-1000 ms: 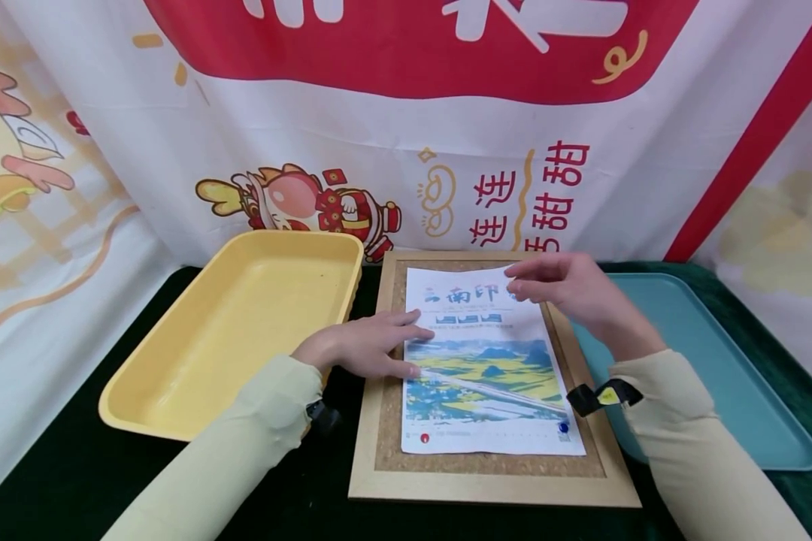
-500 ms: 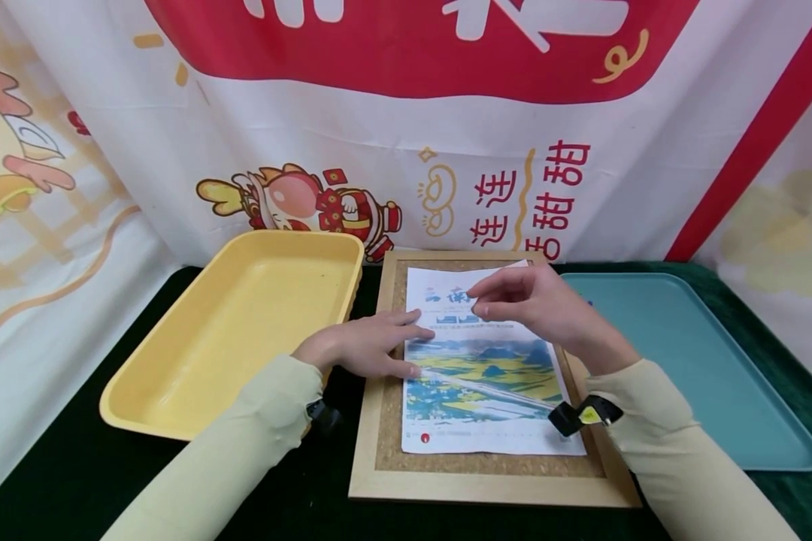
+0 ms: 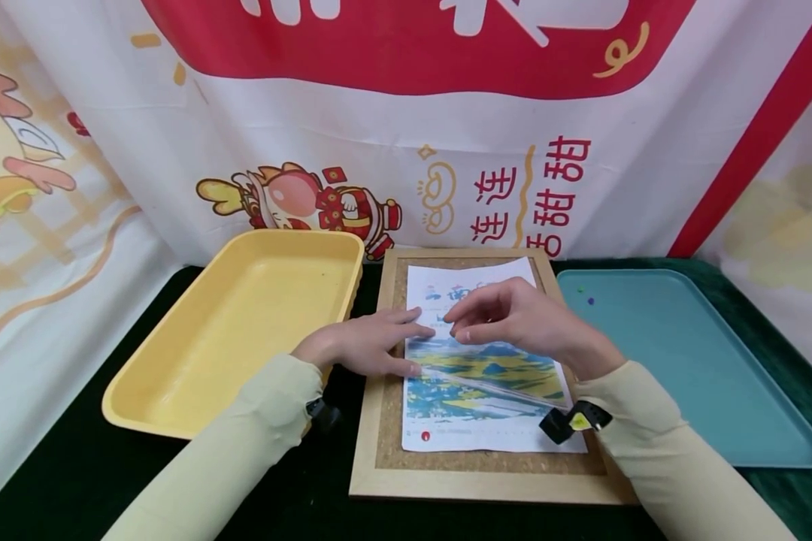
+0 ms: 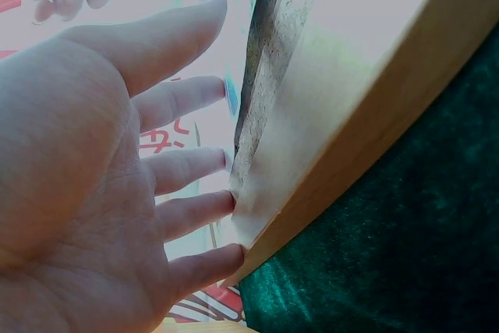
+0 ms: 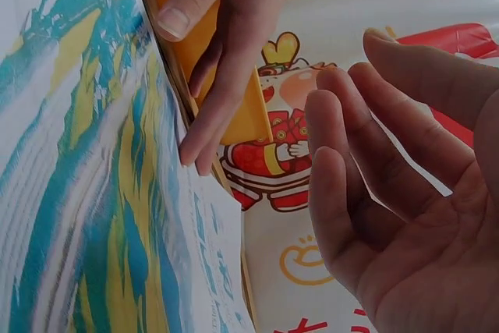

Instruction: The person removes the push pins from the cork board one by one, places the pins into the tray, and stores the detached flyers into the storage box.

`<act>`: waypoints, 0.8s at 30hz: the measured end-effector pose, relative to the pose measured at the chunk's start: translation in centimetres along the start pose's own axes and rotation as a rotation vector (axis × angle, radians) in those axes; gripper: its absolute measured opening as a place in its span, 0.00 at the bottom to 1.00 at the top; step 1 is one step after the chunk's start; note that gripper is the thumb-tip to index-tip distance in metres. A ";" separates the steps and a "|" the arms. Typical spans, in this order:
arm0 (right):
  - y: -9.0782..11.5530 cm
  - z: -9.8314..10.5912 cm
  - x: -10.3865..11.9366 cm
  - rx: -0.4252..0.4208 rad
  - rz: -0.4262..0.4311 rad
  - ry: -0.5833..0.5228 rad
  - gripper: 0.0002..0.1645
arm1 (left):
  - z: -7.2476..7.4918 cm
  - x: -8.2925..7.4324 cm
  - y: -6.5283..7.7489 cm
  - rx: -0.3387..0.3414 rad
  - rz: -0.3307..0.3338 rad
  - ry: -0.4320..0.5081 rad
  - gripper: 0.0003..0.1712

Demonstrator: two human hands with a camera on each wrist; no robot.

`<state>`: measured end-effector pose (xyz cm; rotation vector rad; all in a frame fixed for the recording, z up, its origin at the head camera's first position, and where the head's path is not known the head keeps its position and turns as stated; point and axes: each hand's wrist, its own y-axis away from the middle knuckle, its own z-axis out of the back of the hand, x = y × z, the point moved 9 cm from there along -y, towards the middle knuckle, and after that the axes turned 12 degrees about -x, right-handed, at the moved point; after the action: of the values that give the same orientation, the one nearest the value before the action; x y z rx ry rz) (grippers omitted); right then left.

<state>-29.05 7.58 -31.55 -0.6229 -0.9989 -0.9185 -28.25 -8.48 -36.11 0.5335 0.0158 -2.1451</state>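
A printed sheet with a blue and yellow landscape lies on a wood-framed cork board. My left hand rests with spread fingers across the sheet's left edge and the frame; its fingertips touch the paper and cork in the left wrist view. Over the upper part of the sheet hovers my right hand, fingers loosely bent. Its thumb and fingertips stand apart in the right wrist view, with nothing visible between them. A small red dot, pin or print, marks the lower left corner. My right wrist covers the lower right corner.
A yellow tray stands left of the board. At the right lies a teal tray with a tiny green piece and a purple piece. Dark green cloth covers the table, and a printed curtain hangs behind.
My right hand has moved left and down from the sheet's upper right corner, uncovering the small pieces in the teal tray. My right wrist now hides the blue pin. The left hand has stayed put.
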 end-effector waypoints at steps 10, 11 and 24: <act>0.4 -3.3 0.7 0.170 0.088 0.003 0.16 | 0.0 0.0 -0.1 0.003 0.022 0.018 0.39; 0.5 -3.7 0.7 0.191 0.100 0.000 0.16 | 0.0 0.0 -0.1 0.002 0.023 0.018 0.39; 1.2 -6.5 0.5 0.324 0.093 0.034 0.15 | 0.0 0.0 -0.2 -0.011 0.014 -0.002 0.40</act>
<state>-25.07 2.79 -33.93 -0.3750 -1.0521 -0.6647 -28.38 -8.35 -36.14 0.5238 0.0235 -2.1309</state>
